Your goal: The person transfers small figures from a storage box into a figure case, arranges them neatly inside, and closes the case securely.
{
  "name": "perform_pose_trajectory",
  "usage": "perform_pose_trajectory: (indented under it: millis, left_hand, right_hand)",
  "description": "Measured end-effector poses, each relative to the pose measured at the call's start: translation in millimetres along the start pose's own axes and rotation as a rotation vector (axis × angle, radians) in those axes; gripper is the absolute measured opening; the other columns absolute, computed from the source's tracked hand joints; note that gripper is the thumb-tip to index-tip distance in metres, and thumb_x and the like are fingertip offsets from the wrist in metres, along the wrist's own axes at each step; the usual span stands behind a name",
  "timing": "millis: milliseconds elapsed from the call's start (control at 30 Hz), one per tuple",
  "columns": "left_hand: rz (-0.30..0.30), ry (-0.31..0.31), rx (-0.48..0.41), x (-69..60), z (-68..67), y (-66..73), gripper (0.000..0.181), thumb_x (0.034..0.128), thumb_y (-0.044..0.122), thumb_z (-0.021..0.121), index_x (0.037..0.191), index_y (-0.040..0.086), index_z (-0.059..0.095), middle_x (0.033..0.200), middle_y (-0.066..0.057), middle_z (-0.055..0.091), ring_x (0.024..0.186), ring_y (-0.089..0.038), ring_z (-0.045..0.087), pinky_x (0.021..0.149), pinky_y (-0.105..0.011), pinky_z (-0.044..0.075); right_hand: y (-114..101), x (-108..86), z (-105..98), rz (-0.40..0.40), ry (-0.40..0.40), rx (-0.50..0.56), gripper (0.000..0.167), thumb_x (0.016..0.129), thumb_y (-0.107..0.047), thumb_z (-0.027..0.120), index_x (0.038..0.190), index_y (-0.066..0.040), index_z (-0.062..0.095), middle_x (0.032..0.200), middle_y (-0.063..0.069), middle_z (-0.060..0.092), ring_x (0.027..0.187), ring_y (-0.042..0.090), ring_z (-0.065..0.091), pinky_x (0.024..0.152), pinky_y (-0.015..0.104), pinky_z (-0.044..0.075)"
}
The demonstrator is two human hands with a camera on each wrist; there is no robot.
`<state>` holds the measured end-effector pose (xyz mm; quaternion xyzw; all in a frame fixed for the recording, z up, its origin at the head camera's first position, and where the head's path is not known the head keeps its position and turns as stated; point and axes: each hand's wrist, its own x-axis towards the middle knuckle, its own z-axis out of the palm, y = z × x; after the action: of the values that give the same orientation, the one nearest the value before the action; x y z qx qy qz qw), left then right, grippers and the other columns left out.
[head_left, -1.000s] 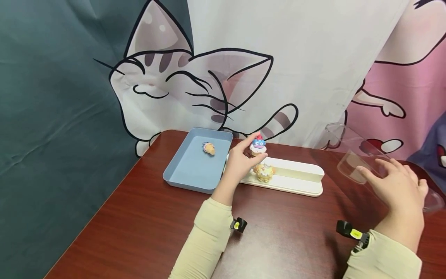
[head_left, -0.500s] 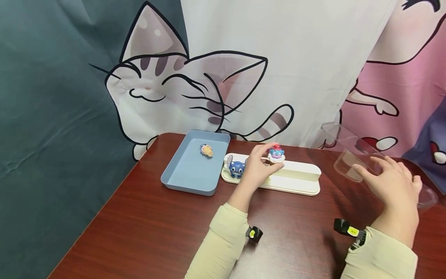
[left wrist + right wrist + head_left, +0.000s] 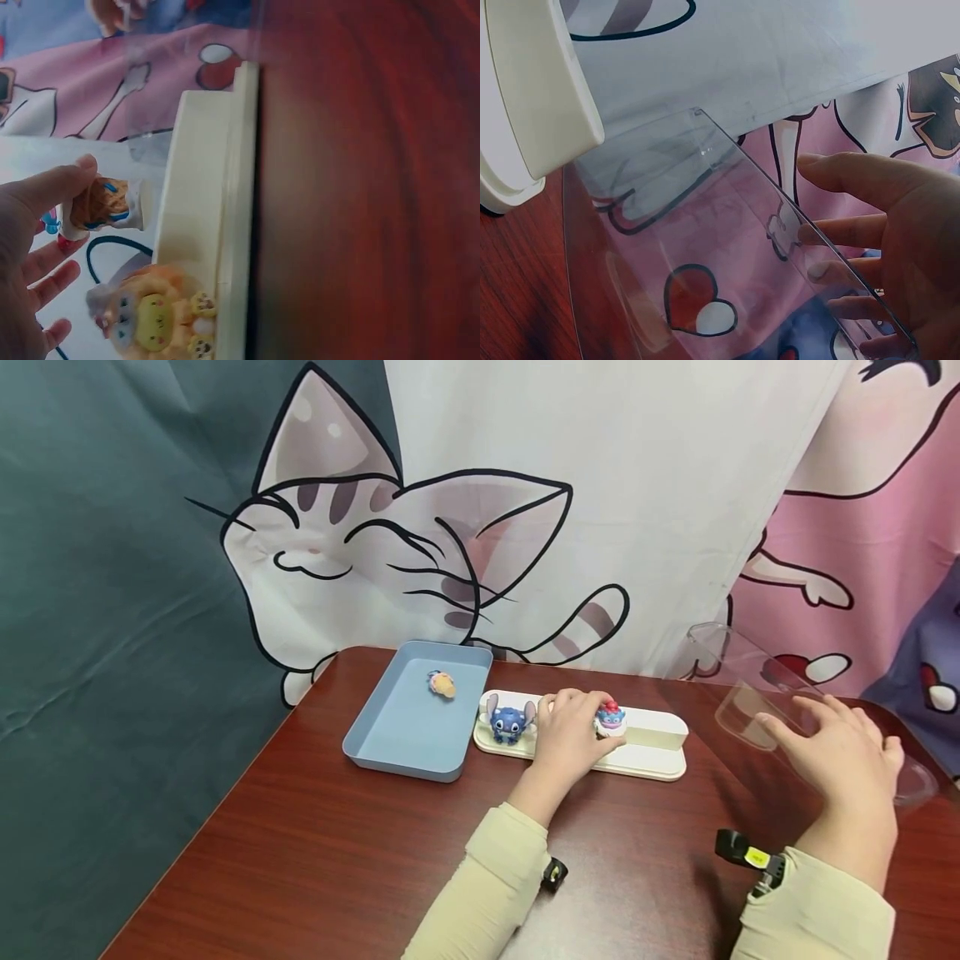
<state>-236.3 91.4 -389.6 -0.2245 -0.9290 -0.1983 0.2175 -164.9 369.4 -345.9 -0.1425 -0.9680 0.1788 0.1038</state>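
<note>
My left hand (image 3: pixel 564 737) pinches a small toy figure (image 3: pixel 611 720) with a blue face, red top and white frill. Its waffle-patterned lower part (image 3: pixel 103 204) shows in the left wrist view, beside the raised step of a long cream display base (image 3: pixel 660 763). On that base sits a yellow-orange animal figure (image 3: pixel 154 319), which my left hand hides in the head view. A blue big-eared figure (image 3: pixel 507 723) sits at the base's left end. My right hand (image 3: pixel 851 760) holds a clear plastic cover (image 3: pixel 675 217) at the right, thumb and fingers about its edge.
A blue-grey tray (image 3: pixel 397 739) stands left of the base, with one small tan-and-blue figure (image 3: pixel 442 684) lying in it. A printed cartoon curtain (image 3: pixel 480 560) hangs behind the brown table (image 3: pixel 315 852).
My left hand has moved right and lowered the red-topped figure to the base, uncovering the blue big-eared figure. My right hand stays with the clear cover nearly in place.
</note>
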Motion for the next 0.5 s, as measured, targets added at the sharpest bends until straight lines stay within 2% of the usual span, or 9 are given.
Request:
perform_pose_trajectory:
  millis: [200,500]
  left_hand:
    - [0.009,-0.024,0.065,-2.6,12.0,0.4,0.053,0.0689,0.053,0.075,0.112,0.029,0.057,0.105,0.012,0.059,0.11,-0.011,0.043,0.101,-0.043,0.022]
    - [0.003,-0.058,0.107,-2.8,16.8,0.7,0.054,0.0653,0.055,0.077,0.108,0.029,0.058,0.115,0.004,0.048,0.121,-0.018,0.033,0.106,-0.044,0.018]
  right_hand:
    - [-1.6,-0.6,-0.4,0.007,0.002,0.001,0.079,0.087,-0.062,0.041,0.137,-0.001,0.037,0.145,0.028,0.019,0.133,0.047,0.005,0.095,0.07,-0.001]
    - [0.9,-0.1,-0.3,-0.016,0.005,0.013,0.077,0.088,-0.061,0.042,0.137,-0.002,0.038,0.145,0.027,0.02,0.133,0.047,0.006,0.094,0.071,0.0]
